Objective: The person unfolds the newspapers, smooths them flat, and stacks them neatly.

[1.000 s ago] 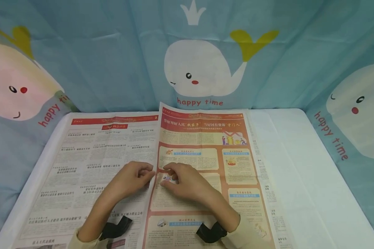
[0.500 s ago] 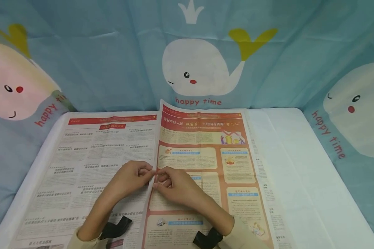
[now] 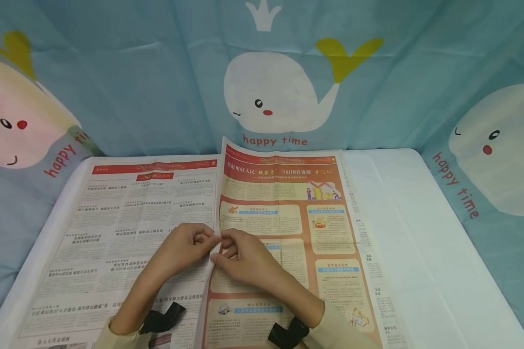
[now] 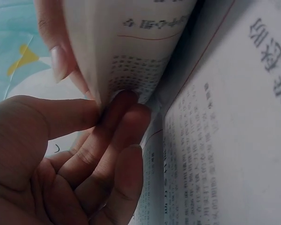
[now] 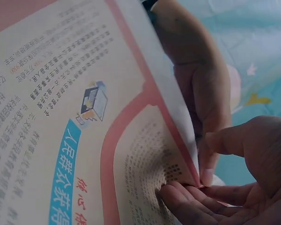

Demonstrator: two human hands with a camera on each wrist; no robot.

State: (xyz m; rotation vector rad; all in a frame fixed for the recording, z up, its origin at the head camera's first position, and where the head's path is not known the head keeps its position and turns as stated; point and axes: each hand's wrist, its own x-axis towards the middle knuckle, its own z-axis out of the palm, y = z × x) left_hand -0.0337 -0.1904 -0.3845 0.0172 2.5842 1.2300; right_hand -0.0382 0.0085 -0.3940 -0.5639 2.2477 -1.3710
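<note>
A newspaper [image 3: 262,194] lies spread on the white table, its right-hand page printed in red-orange and beige, with that page's left edge raised. My left hand [image 3: 188,249] pinches this edge between thumb and curled fingers; in the left wrist view the thumb [image 4: 70,115] presses on the edge from one side. My right hand [image 3: 246,257] is on the printed face beside it, its bent fingers touching the page near the left fingertips. A gap shows between its thumb [image 5: 229,140] and fingers [image 5: 185,199] in the right wrist view.
The left newspaper page [image 3: 131,232], black on white, lies flat under the left forearm. White tabletop [image 3: 423,242] shows to the right. A blue cloth [image 3: 157,97] with whale prints hangs behind and at both sides. Each wrist carries a black mount [image 3: 161,317].
My right hand has moved left to the raised page edge, meeting the left fingertips. The left hand has kept its pinch there. The head view has shifted slightly.
</note>
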